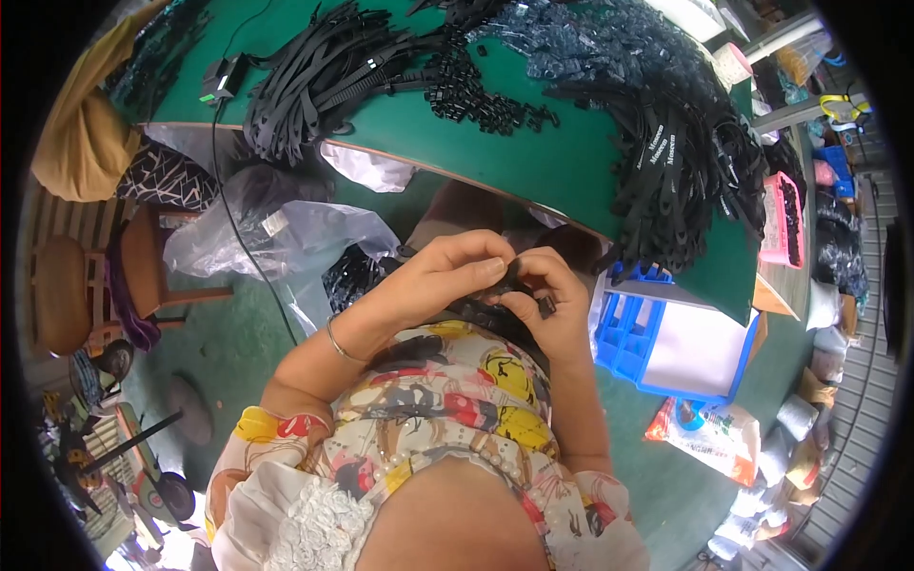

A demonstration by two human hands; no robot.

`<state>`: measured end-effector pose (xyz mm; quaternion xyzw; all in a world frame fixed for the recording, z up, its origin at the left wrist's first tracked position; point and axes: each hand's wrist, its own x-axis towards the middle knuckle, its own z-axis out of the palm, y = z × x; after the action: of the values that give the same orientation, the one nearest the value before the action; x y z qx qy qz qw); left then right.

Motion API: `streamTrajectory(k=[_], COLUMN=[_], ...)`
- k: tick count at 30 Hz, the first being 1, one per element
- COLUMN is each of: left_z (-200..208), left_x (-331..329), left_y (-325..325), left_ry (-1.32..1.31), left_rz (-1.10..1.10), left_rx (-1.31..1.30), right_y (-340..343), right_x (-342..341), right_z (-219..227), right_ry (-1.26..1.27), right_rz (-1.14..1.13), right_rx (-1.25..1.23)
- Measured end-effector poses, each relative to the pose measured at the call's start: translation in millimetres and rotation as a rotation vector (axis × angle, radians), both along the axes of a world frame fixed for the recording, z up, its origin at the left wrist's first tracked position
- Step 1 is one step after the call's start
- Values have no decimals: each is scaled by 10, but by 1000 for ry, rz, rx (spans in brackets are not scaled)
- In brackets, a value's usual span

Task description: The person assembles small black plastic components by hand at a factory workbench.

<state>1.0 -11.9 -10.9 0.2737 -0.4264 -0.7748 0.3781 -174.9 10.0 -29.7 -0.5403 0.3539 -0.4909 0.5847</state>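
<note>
Close to my body, my left hand (440, 278) pinches a black strap (512, 284), thumb against the fingers. My right hand (560, 297) closes on the same strap from the other side, its fingers curled. A small black plastic piece (546, 305) shows at the right fingertips; its exact kind is too small to tell. Beyond my hands, a heap of small black plastic pieces (476, 100) lies on the green table (543, 167). Bundled black straps (295, 90) lie left of the heap. More black straps (671, 190), with white lettering, hang over the table's right part.
Dark shiny plastic parts (590, 43) are piled at the table's back. A small black device (223, 80) with a cable stands at the left. Below the right side are a blue tray (624, 338) and a printed bag (709, 438). A wooden chair (152, 257) stands left.
</note>
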Motion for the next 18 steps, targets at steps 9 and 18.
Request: streamTrajectory(k=[9,18], left_z=[-50,-61], left_x=[15,75], left_y=[22,23], left_ry=[120,-129], left_rz=[-95,-81], left_rx=[220,112], right_y=[43,20], right_x=[2,5], right_z=[114,12], right_ry=[53,235], right_rz=[-13,-48], right_rx=[-172,-196])
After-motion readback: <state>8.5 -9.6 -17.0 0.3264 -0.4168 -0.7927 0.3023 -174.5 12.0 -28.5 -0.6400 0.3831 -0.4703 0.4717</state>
